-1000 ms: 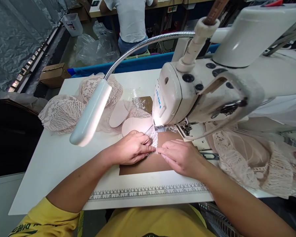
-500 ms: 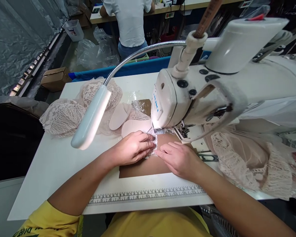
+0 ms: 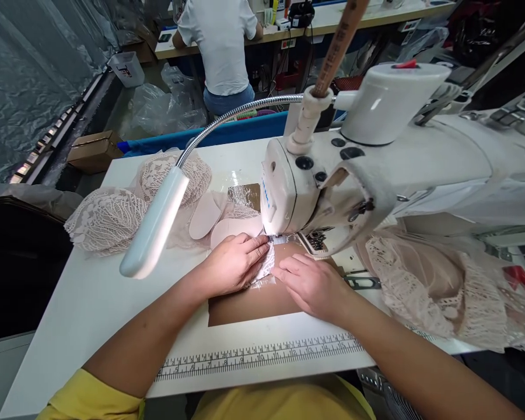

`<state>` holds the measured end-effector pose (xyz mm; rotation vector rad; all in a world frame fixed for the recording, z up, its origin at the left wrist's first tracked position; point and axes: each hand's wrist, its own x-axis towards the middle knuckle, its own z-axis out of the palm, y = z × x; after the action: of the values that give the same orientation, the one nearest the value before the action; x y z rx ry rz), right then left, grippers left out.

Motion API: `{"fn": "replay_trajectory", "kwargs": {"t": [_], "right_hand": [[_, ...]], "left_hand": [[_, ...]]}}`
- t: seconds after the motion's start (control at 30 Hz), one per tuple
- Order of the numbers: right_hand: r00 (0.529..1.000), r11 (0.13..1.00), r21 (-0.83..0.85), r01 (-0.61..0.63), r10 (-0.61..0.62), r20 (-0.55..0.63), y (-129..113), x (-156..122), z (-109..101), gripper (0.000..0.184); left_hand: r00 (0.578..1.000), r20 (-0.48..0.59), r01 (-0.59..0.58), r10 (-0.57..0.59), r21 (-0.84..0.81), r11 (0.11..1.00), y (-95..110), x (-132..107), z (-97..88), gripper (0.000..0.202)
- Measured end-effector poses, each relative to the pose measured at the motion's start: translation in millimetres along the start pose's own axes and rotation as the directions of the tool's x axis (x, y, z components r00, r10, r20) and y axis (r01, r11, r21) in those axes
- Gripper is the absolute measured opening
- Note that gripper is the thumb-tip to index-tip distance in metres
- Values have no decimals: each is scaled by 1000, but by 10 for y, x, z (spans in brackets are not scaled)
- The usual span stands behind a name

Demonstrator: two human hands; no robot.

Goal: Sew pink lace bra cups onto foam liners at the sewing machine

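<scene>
Beneath the head of a white sewing machine (image 3: 284, 186) lies a piece of pale lace fabric (image 3: 268, 260). My left hand (image 3: 234, 263) presses on its left side, fingers close together and fingertips near the presser foot. At its right edge my right hand (image 3: 310, 283) has its fingers curled, thumb and index finger pinching the border. Smooth pale cup pieces (image 3: 235, 228) and more lace spread out behind my left hand. A brown sheet (image 3: 254, 306) lies flat under both hands. The needle itself is hidden.
A lamp (image 3: 155, 224) on a bendable metal neck hangs over the left side. Lace bra cups (image 3: 107, 220) lie at the left, and a heap of lace garments (image 3: 441, 286) at the right. A printed ruler (image 3: 262, 356) runs along the front edge. Another person (image 3: 219, 49) sits ahead.
The view has shifted, so the machine sits lower and further left. My left fingers have moved slightly up toward the presser foot, baring more lace. My right hand keeps its pinch.
</scene>
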<state>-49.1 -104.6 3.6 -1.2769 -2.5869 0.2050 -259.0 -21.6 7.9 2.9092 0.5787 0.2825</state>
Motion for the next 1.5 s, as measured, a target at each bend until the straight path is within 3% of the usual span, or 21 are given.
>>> {"fn": "replay_trajectory", "kwargs": {"t": [0.73,0.93,1.27,1.5], "right_hand": [[961,917,-296,-269,236,-141,-20,151,60,46],[954,927,-247,-283,245,-174,11,151,90,45],[949,933,-189,-308,287,-131,53,84,150,45],[948,940,-152,-306,286,-143,62,90,108,40]], "left_hand": [[999,39,-13,10,72,997,-115,-15,14,39],[998,45,50,-53,80,996,-155,1,39,42],[996,21,87,-91,151,985,-143,22,27,40],[975,112,168,-194,209,963,3,-8,-197,34]]}}
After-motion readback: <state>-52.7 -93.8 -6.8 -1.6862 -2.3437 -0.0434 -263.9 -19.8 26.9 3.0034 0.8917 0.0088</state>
